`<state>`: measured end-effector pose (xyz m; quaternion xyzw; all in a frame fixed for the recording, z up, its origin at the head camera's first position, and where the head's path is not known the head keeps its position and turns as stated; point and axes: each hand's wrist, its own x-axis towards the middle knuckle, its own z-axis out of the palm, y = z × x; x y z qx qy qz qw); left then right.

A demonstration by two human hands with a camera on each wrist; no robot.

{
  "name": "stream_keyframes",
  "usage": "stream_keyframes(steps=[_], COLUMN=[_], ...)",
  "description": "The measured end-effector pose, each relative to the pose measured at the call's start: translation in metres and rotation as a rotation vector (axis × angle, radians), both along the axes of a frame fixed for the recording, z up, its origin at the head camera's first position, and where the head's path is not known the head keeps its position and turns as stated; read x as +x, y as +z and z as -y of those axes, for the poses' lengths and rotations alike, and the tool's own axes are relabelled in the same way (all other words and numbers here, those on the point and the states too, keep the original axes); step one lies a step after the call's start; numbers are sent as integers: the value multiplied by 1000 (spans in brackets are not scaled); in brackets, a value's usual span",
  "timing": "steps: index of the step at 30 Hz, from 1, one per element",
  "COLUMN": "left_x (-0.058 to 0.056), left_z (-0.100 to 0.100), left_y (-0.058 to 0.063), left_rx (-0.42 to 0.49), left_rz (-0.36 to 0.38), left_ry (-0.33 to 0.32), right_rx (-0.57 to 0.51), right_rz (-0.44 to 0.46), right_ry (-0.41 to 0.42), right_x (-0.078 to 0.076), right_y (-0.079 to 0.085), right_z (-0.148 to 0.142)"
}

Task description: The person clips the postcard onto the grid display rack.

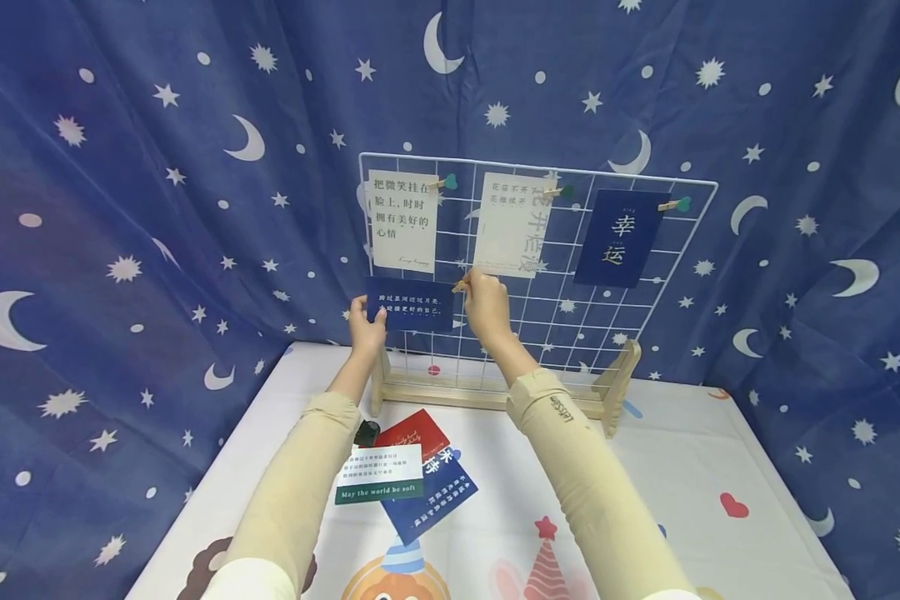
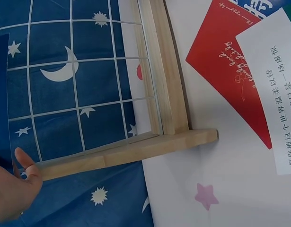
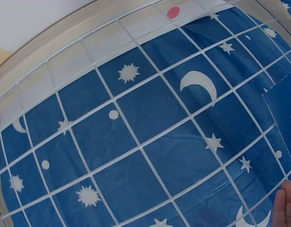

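Observation:
A dark blue card point(image 1: 416, 321) with white lettering is held against the white wire grid rack point(image 1: 555, 312), below a hanging white card point(image 1: 405, 233). My left hand point(image 1: 367, 329) grips its left edge, thumb on the front face. At the card's upper right corner, my right hand point(image 1: 487, 307) pinches a small wooden clothespin point(image 1: 459, 286). In the left wrist view, the left hand point(image 2: 15, 191) shows at the lower left beside the card's edge. Only some fingers of the right hand point(image 3: 286, 205) show at the right wrist view's lower right corner.
Clothespins hold a second white card point(image 1: 506, 229) and another blue card point(image 1: 607, 250) along the rack's top. On the table lie a red card point(image 1: 420, 427), a green-and-white card point(image 1: 378, 475) and a blue card point(image 1: 438, 500), overlapping. Wooden feet point(image 1: 621, 387) support the rack before a starry curtain point(image 1: 157, 275).

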<state>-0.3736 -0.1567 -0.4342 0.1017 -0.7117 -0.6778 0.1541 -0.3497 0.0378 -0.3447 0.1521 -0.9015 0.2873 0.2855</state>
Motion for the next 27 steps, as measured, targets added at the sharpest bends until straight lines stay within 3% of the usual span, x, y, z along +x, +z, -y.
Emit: stream_keyframes(steps=[1, 2, 3, 4, 7, 10, 14, 17, 21, 23, 25, 26, 27], left_x=[0, 15, 15, 23, 19, -12, -64, -85, -108, -125, -150, -155, -152], left_z=[-1, -8, -9, -12, -12, -4, 10, 19, 25, 29, 34, 36, 35], left_y=[0, 18, 19, 28, 24, -9, -66, -85, -102, -122, -150, -156, -155], left_rx=[-14, -17, -37, -47, -49, -47, -92, -128, -132, -133, -124, -118, -105], left_rz=[-2, 15, 26, 44, 14, -30, -50, -44, -21, -34, -75, -84, -86], left_ry=[-1, -2, 7, 1, 0, 30, 96, 125, 112, 107, 113, 109, 110], right_rx=[9, 18, 27, 35, 63, 100, 147, 198, 272, 300, 312, 320, 326], right_rz=[-5, -9, -13, -17, -19, -4, 21, 37, 64, 73, 85, 87, 87], right_ry=[-1, 0, -2, -1, 2, 4, 10, 13, 8, 1, -3, -8, -9], right_x=[0, 0, 0, -1, -1, -1, -1, -1, -1, -2, -2, -1, -1], right_y=[1, 2, 3, 4, 6, 7, 9, 13, 19, 21, 23, 24, 25], right_z=[0, 0, 0, 0, 0, 1, 4, 6, 9, 10, 11, 11, 12])
